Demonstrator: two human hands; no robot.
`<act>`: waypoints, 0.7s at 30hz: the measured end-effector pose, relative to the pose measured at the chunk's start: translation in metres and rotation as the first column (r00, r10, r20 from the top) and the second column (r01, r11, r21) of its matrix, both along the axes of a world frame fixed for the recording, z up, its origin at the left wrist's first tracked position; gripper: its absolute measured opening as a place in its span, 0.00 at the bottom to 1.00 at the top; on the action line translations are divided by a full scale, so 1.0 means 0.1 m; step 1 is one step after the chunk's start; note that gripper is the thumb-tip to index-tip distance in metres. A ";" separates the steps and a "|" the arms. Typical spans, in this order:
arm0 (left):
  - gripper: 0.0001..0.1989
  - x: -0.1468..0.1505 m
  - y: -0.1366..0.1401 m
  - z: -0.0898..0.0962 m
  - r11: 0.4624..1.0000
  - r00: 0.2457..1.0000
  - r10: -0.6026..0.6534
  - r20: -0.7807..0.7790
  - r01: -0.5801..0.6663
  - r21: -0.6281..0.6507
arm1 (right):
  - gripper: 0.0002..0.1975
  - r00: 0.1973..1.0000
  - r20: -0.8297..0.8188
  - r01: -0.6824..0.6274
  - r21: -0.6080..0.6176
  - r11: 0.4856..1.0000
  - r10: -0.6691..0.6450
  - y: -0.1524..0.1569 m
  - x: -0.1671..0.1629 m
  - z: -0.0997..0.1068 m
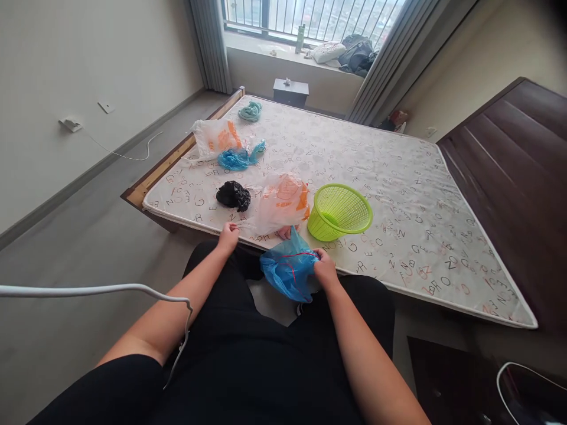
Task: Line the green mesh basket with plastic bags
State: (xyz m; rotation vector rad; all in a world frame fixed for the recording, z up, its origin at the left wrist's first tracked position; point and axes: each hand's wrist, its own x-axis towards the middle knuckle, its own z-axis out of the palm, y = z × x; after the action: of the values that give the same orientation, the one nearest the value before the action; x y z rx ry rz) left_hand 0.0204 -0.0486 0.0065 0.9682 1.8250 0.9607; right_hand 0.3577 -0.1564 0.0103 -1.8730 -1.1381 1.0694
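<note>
My left hand (228, 237) is closed in a pinch at the mattress's near edge, on a thin corner of a white plastic bag with orange print (283, 200). That bag lies puffed up on the mattress. In my right hand (325, 268) the fingers are closed on the edge of a blue plastic bag (287, 271) with red strings, which hangs over my lap. A lime-green basket (341, 215) stands upright just beyond my right hand. Close past my left hand lies a crumpled black plastic bag (234, 195). Something pinkish, partly hidden, shows between the white and blue bags.
Farther back on the letter-patterned mattress (398, 195) lie another white-and-orange bag (217, 137), a crumpled blue bag (239, 158) and a pale green bundle (250, 111). A white cable (97, 290) crosses in front of my left arm. The dark headboard (500, 159) rises at right.
</note>
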 end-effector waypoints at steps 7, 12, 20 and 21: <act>0.12 0.73 -0.77 -0.34 0.163 0.202 -0.975 0.097 0.936 -0.313 | 0.20 0.876 -0.429 0.190 -0.109 0.976 -0.219 0.09 -0.18 0.33; 0.29 0.99 -0.94 -0.17 0.265 0.342 -0.729 0.593 0.940 -0.217 | 0.19 0.786 -0.580 0.192 -0.100 0.976 -0.214 0.08 -0.24 0.65; 0.18 1.37 -1.03 -0.12 0.830 0.439 -0.201 0.876 0.551 -0.086 | 0.23 0.996 0.084 0.018 0.195 0.981 -0.035 -0.10 -0.32 0.93; 0.19 1.37 -1.03 -0.13 0.844 0.429 -0.170 0.887 0.528 -0.094 | 0.24 0.972 0.230 -0.023 0.256 0.967 -0.038 -0.15 -0.37 0.96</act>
State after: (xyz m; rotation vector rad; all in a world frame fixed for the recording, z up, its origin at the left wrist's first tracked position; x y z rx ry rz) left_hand 0.1578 -0.1513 -0.0063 0.4382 0.8071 0.5980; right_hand 0.3211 -0.1713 0.1061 -1.8251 -1.3323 0.6699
